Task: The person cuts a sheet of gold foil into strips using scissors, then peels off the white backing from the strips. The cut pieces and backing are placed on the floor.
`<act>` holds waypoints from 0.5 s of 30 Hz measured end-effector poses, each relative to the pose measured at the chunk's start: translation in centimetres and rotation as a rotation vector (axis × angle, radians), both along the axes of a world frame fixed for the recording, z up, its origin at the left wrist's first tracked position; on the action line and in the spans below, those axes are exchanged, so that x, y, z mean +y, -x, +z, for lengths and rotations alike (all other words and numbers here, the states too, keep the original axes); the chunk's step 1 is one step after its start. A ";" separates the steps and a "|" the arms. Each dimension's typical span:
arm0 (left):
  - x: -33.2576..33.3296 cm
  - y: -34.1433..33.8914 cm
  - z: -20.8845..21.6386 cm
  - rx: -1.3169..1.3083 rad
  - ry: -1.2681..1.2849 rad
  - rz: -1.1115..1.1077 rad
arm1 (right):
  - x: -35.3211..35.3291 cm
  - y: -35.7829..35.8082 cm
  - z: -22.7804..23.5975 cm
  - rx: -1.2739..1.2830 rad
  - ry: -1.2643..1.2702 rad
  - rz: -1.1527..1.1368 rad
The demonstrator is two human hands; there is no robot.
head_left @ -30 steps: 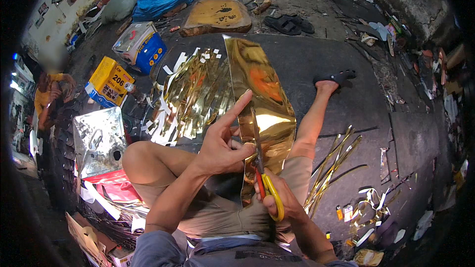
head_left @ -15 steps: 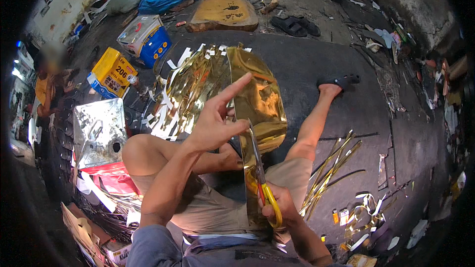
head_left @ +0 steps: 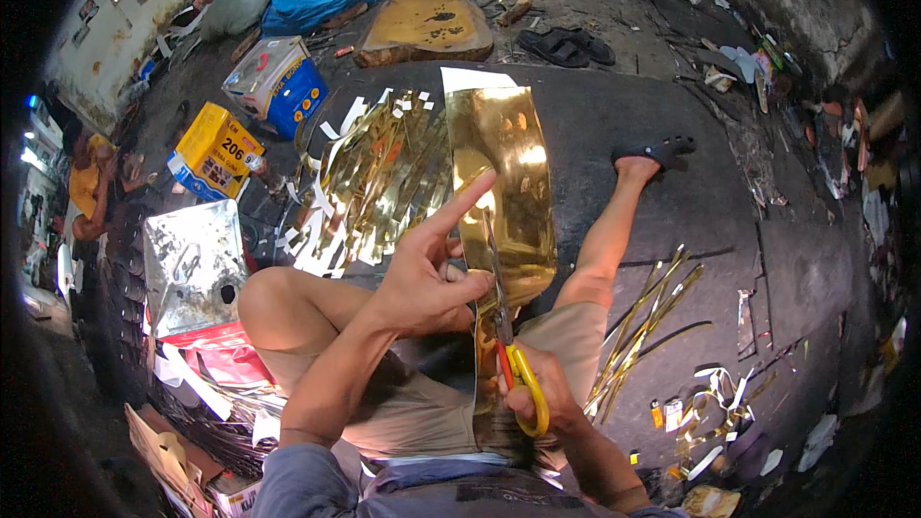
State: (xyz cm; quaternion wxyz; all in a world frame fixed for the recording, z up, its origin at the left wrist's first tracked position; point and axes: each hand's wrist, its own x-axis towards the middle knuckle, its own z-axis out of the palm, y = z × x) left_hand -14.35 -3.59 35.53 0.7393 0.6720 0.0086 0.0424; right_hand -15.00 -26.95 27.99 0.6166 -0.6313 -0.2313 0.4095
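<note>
The left grip was closed at the near-side margin of a gold sheet, the thumb seemingly pinching it against curled fingers while the index finger pointed away along it. The right grip was wrapped around the yellow and red handles of a pair of scissors, whose blades ran forward over the sheet, just right of the left thumb. Whether the blades were parted was hard to tell.

The sheet stretched ahead of and below the left grip, its lower end reaching down over the lap. It looked light, thin and springy, bending readily, with a glossy face likely to slide under dry fingers and to crease if squeezed hard. A firm but gentle pinch by the long left edge, close to the blades yet clear of them, seemed the best hold.

Beyond and left of the left grip lay a heap of cut strips; right of the right grip, narrower strips lay on a black mat.
</note>
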 end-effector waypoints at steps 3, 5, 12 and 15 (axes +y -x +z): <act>-0.4 -0.1 0.0 -0.002 0.061 0.017 | -0.1 0.4 0.2 -0.105 0.075 -0.047; 0.4 -0.8 -1.3 -0.152 -0.034 0.052 | -0.2 0.6 0.2 -0.043 0.085 -0.039; 1.1 -1.6 0.2 -0.089 -0.026 0.057 | -0.3 0.8 -1.5 0.134 0.008 -0.045; 0.0 -0.5 0.1 -0.102 -0.023 0.034 | 0.6 -0.4 -0.7 0.030 -0.086 -0.003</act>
